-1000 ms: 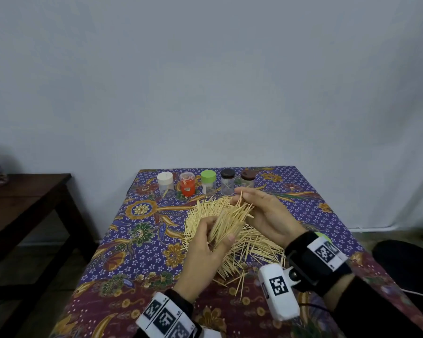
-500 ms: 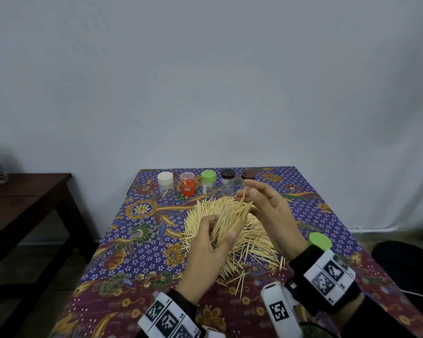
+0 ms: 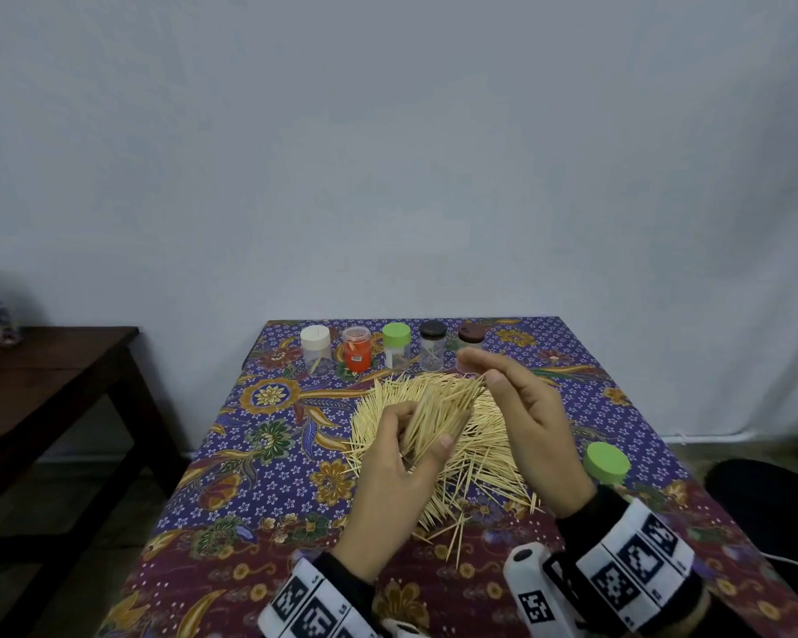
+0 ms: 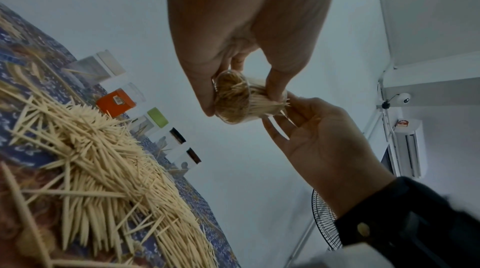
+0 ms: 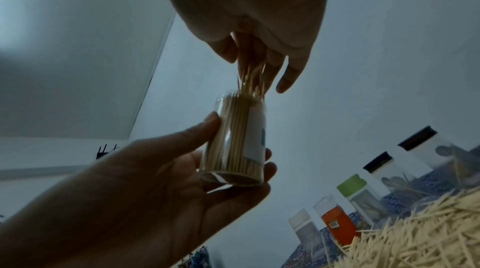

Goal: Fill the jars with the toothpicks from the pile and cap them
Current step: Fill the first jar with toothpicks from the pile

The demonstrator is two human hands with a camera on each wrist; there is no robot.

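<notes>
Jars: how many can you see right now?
6: five capped along the table's far edge, white, orange, green, two dark; one open jar in the left hand.

Largely hidden behind the left hand point(image 3: 390, 476) in the head view: clear jar point(image 3: 434, 425) of toothpicks. Half covered by the right hand point(image 3: 533, 435): brown-capped jar point(image 3: 471, 336). Cut off at the lower edge: both wristbands. Too blurred to read (right wrist view): jar's white label point(image 5: 255, 135).
</notes>
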